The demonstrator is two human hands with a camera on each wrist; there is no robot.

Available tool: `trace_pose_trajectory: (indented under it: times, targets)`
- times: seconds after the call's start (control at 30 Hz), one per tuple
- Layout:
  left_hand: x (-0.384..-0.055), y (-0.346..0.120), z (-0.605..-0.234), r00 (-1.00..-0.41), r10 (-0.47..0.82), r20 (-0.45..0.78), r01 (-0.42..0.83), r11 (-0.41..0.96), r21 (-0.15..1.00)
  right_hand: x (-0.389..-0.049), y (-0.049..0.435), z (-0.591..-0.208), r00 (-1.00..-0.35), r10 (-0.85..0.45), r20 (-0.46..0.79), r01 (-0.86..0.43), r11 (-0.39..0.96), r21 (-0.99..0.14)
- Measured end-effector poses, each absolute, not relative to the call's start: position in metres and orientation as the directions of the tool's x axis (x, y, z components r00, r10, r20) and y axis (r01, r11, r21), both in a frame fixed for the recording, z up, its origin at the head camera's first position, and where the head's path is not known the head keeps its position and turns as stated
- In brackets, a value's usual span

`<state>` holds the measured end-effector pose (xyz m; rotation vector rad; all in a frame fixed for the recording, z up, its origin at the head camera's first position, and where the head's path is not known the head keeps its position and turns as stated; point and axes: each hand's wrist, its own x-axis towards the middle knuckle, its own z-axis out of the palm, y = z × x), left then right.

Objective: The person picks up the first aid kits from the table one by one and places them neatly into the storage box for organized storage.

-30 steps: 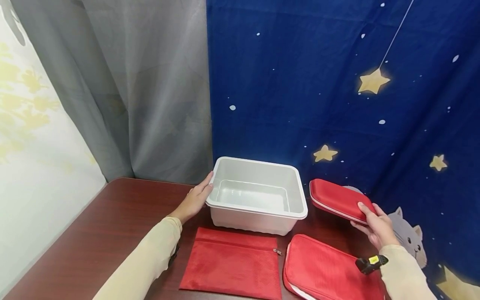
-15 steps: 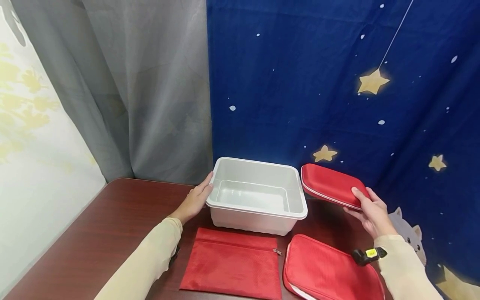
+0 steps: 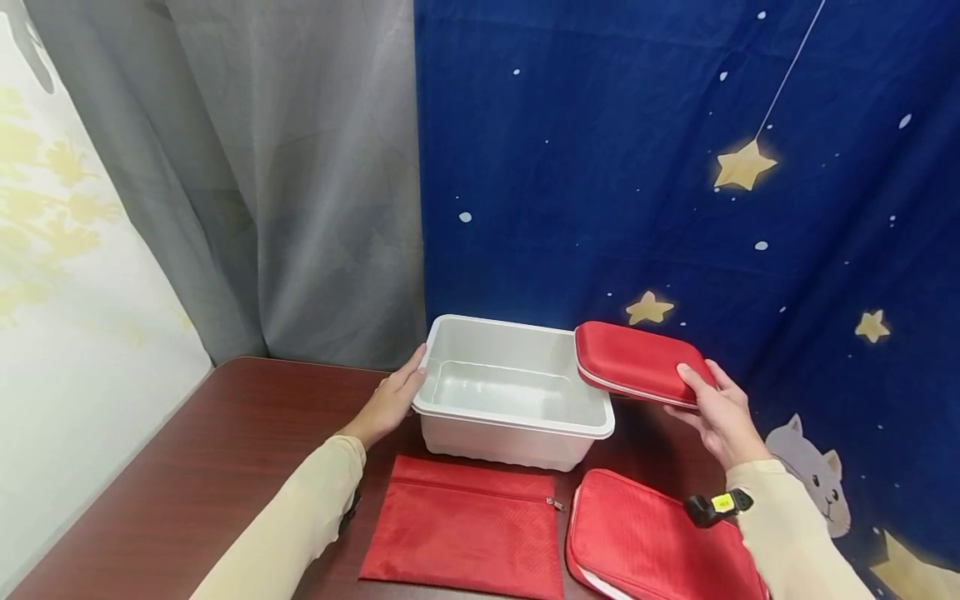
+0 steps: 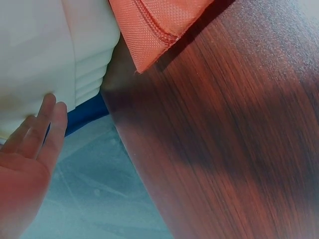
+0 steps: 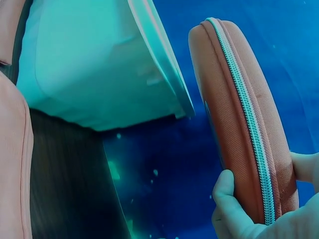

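My right hand grips a hard red zippered case by its right end, thumb on top and fingers beneath. The case is raised, its left end over the right rim of the white plastic bin in the head view. Its pale zipper runs along the edge in the right wrist view. On the bin's left side my left hand rests with extended fingers, which touch the outer wall in the left wrist view. The inside of the bin shows no contents.
A flat red zip pouch lies in front of the bin on the dark wooden table. To its right is a larger red zippered case, partly behind my right forearm. Grey and starry blue curtains hang behind the table.
My right hand has carried the hard red case left and up, from beside the bin to above its right rim. The left hand and the bin have stayed put.
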<state>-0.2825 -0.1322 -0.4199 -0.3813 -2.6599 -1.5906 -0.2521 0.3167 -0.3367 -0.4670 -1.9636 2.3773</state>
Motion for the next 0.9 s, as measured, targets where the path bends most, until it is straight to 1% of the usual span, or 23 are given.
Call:
trace_pose_trajectory:
  times: [0.33,0.9]
  targets:
    - [-0.28,-0.132,-0.418,-0.966,0.179,0.186,0.251,0.491,0.834,-0.255,0.291,-0.333,-0.966,0.189,-0.176,0.15,-0.145,-0.978]
    - [-0.28,-0.131,-0.418,-0.967,0.186,0.172,0.241,0.476,0.846,-0.255,0.259,-0.331,-0.976,0.165,-0.142,0.134,-0.06,-0.989]
